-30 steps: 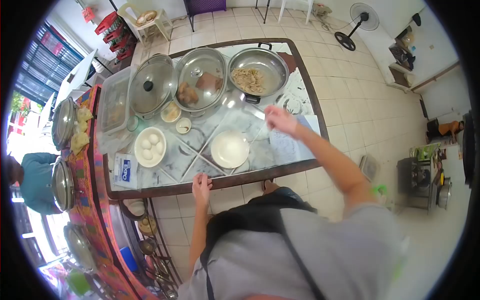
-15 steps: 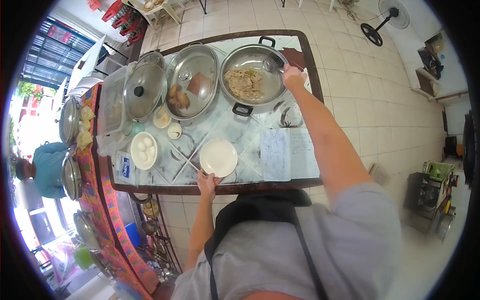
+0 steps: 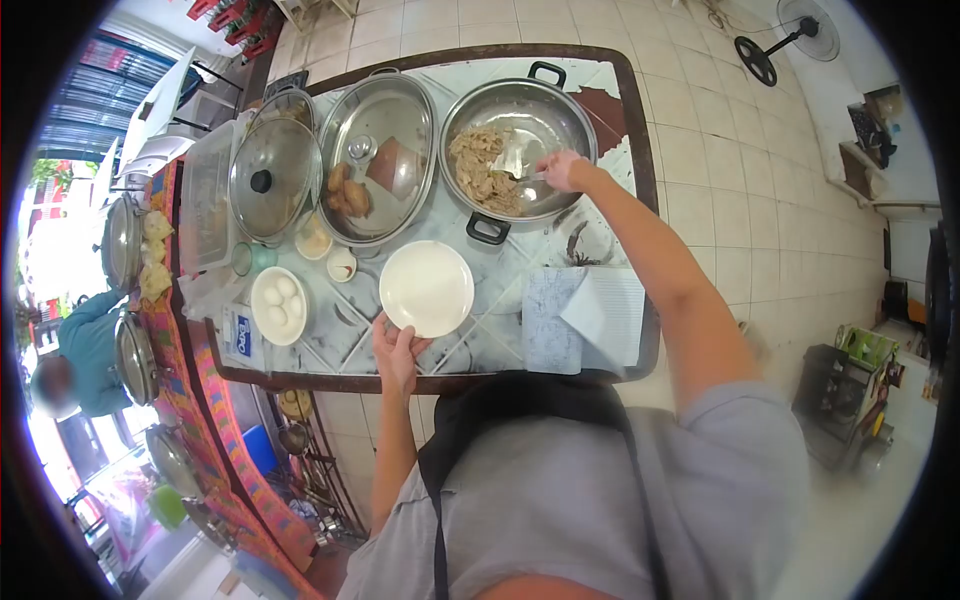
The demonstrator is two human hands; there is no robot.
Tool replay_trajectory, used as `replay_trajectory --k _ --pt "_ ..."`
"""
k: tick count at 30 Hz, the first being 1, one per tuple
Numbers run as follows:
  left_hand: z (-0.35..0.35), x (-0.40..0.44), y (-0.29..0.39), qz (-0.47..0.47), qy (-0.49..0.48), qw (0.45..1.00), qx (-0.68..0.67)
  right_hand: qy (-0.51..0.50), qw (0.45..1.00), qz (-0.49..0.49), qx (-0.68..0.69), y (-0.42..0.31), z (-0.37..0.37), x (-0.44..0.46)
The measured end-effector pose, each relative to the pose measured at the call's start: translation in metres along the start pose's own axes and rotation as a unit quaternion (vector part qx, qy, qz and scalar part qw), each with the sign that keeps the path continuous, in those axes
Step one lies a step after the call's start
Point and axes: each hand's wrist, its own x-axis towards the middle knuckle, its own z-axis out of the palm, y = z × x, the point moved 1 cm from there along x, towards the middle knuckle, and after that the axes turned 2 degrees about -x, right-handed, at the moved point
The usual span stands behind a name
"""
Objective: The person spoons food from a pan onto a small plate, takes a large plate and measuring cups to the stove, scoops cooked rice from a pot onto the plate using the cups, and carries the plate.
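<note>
Broadly, a marbled, dark-edged table [image 3: 482, 262] spreads before me. Toward its far side stands a wide, two-handled steel pan [image 3: 552, 112]; neither hand steadies it, so a hard push on its wall could make it slide. Nearer me, at right, lies an open notebook [image 3: 550, 322], one page [image 3: 597, 310] raised; drips from the pan could stain it. To its left is a round white plate [image 3: 427, 287]. Pale, shredded food [image 3: 476, 160] is heaped in the pan's left half. My left hand [image 3: 396, 352] pinches the plate's near rim; a slack hold might let it tip, though I cannot tell whether it is off the table. My right hand [image 3: 566, 171] is closed round a serving utensil [image 3: 529, 178], its head at the food; overloading could scatter bits between pan and plate.
</note>
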Motion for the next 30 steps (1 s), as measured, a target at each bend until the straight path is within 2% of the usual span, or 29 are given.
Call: replay_trajectory --k 4,6,9,15,20,22,27,29,30 --pt "0.014 0.007 0.026 0.006 0.007 1.000 0.004 -0.057 0.998 0.001 -0.028 0.001 -0.023 -0.004" --pt "0.017 0.011 0.033 0.036 0.001 0.999 0.006 -0.062 0.996 0.028 0.065 -0.002 -0.022 -0.002" --pt "0.024 0.018 0.047 0.039 0.001 0.999 -0.003 -0.066 0.989 0.029 0.131 -0.010 -0.023 -0.008" --pt "0.038 0.037 0.069 0.066 -0.011 0.998 0.004 -0.069 0.984 0.041 0.160 0.004 -0.047 -0.017" --pt "0.051 0.061 0.076 0.086 -0.038 0.995 0.037 -0.027 0.985 0.045 0.163 0.015 -0.077 -0.033" --pt "0.060 0.069 0.077 0.090 -0.046 0.994 0.036 0.019 0.988 0.024 0.151 0.016 -0.095 -0.041" --pt "0.097 0.088 0.068 0.060 -0.157 0.986 -0.017 0.052 0.984 0.016 0.168 -0.038 -0.141 -0.072" --pt "0.112 0.092 0.063 0.055 -0.158 0.986 -0.025 0.070 0.980 0.009 0.185 -0.059 -0.136 -0.074" --pt "0.117 0.094 0.061 0.048 -0.169 0.984 -0.041 0.113 0.982 -0.011 0.152 -0.067 -0.125 -0.070"
